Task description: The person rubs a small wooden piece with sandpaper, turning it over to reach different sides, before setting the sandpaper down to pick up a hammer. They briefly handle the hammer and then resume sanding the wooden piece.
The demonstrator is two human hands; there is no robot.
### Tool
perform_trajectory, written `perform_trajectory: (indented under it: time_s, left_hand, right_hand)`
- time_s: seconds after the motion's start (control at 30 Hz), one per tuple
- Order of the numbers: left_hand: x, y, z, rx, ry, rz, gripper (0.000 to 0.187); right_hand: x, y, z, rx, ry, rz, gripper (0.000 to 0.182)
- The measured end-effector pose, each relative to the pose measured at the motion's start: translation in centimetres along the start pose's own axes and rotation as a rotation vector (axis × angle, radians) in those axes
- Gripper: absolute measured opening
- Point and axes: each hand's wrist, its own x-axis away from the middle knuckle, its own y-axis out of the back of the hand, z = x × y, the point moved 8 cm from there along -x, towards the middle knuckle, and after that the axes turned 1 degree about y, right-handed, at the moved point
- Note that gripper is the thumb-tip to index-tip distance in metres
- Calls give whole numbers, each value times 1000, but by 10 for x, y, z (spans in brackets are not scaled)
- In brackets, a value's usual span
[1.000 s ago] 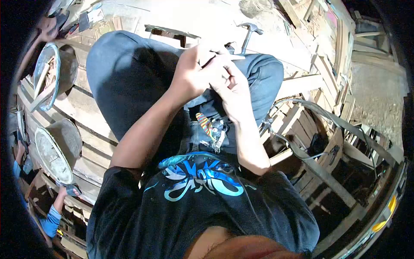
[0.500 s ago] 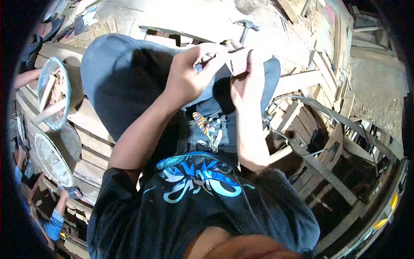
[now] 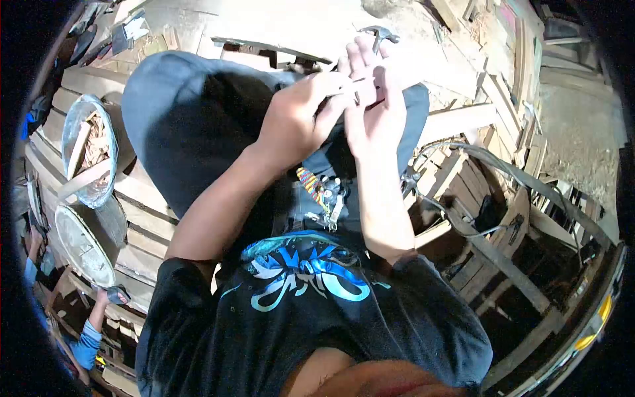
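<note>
Over my lap, my left hand is closed in a pinch, its fingertips at the palm of my right hand. Glare hides what the pinch holds, if anything. My right hand lies palm up with its fingers stretched out and apart. Small dark marks show on its palm, too washed out to name. Just beyond its fingertips is a hammer with a dark metal head. A keyring with a striped, colourful cord hangs at my waist.
At the left stand a bucket of wood pieces and a tilted round container. Other people's limbs show at the left edge. Wood scraps and a bent cable lie at the right.
My right hand has opened out, its fingers now extended toward the hammer. The pale piece seen between my hands before no longer shows clearly. A person's arm has left the bucket.
</note>
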Motion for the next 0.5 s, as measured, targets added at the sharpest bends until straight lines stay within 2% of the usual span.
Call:
perform_trajectory:
  time_s: [0.07,0.1,0.2,0.23,0.27,0.33,0.37,0.47,0.5]
  left_hand:
    - [1,-5,2,-3,31,28,18]
    - [1,-6,-2,-2,-94,18,20]
    - [5,-10,-1,-86,-134,100,25]
    - [6,-12,-6,-96,-58,150,17]
    - [10,-18,-3,-168,-43,205,17]
    - [6,-14,-5,-122,-80,105,17]
    - [3,-11,-1,-113,-22,55,16]
    - [15,-26,-14,-225,-113,246,15]
    - [17,-26,-15,-233,-161,217,14]
  right_hand:
    - [3,0,-6,-109,-58,19,41]
    - [3,-4,-9,-181,-69,68,42]
    - [3,-1,-4,-48,-5,-94,43]
    - [2,1,1,-46,50,-135,45]
    - [-1,4,3,-91,70,-86,47]
    - [5,4,-5,-80,8,-141,45]
    - [8,0,-7,-41,-4,-123,44]
    - [3,15,-2,-96,14,-211,43]
    - [5,19,-2,-62,36,-272,41]
